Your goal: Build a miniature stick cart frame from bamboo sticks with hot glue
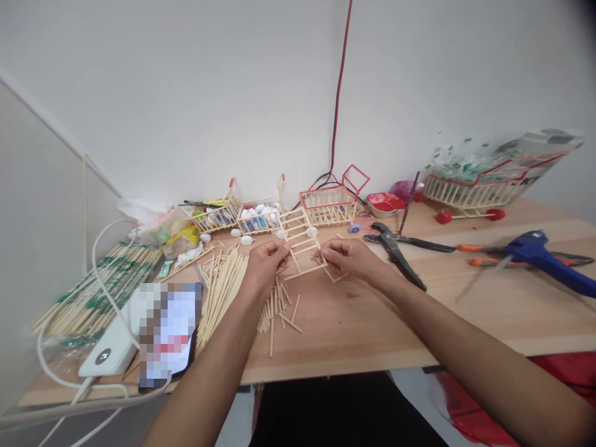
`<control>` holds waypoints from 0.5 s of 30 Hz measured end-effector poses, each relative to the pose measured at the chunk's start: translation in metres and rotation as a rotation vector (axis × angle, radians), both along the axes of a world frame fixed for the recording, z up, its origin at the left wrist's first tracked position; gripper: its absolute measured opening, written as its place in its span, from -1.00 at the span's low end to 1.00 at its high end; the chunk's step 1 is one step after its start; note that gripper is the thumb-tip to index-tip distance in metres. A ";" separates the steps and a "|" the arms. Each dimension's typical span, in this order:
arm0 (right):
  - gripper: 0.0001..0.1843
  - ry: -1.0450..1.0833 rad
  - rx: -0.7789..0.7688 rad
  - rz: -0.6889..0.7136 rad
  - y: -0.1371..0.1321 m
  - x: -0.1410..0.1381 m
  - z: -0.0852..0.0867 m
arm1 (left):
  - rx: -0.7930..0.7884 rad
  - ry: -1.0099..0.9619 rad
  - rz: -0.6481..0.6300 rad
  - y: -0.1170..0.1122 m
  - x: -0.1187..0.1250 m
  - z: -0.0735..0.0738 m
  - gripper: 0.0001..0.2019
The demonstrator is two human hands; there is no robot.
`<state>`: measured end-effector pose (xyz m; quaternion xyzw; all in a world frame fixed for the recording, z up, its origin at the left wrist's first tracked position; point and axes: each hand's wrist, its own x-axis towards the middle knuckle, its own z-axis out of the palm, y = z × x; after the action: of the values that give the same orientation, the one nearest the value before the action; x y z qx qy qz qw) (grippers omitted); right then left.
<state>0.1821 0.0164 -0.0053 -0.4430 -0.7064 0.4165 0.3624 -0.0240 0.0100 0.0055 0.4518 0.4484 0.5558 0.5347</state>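
Gripping a ladder-like stick frame point(303, 251) above a wooden table point(372, 338)

The left hand point(266, 259) pinches the left edge of the stick frame between thumb and fingers, and the right hand point(345, 255) pinches its right edge. The piece is tilted, with pale rungs crossing between two long sides, and is held over the middle of the table, in front of a red-rimmed basket point(328, 216) by the wall point(223, 93). Below the right hand a few more thin sticks meet at an angle; whether they belong to the same piece is hard to tell, since the fingers cover the joint.

Beside the left forearm lies a heap of loose sticks point(221, 288), with short sticks point(278, 304) scattered on its other side. Farther left are wrapped stick bundles point(100, 288), a white power bank point(112, 351) with cables, and a lit phone point(174, 329), its screen partly blurred out.

Along the wall, left of the red-rimmed basket, two small stick carts point(215, 218) hold small items, many of them white or blue in the nearer one. To the right come a tray of red paint point(386, 202), a brush point(410, 202), black-handled pliers point(395, 248) and a blue glue gun point(535, 253). Behind those tools, a larger cart point(470, 194) with red wheels holds clear, green-marked plastic.
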 end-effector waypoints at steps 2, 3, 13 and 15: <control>-0.55 0.010 0.024 -0.004 0.002 0.002 0.002 | 0.000 -0.012 0.007 0.001 -0.001 0.000 -0.65; -0.54 0.025 0.035 -0.013 0.003 0.003 0.003 | 0.001 -0.015 0.013 0.001 -0.001 0.000 -0.65; -0.54 -0.054 0.345 -0.496 -0.025 0.048 0.049 | -0.004 -0.007 0.031 0.002 -0.004 -0.004 -0.69; -0.61 -0.139 0.459 -0.605 -0.038 0.071 0.058 | 0.001 0.003 0.029 0.002 -0.004 -0.003 -0.69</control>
<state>0.2534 -0.0217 0.0525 -0.5660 -0.6414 0.0908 0.5098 -0.0277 0.0120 0.0027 0.4464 0.4552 0.5631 0.5258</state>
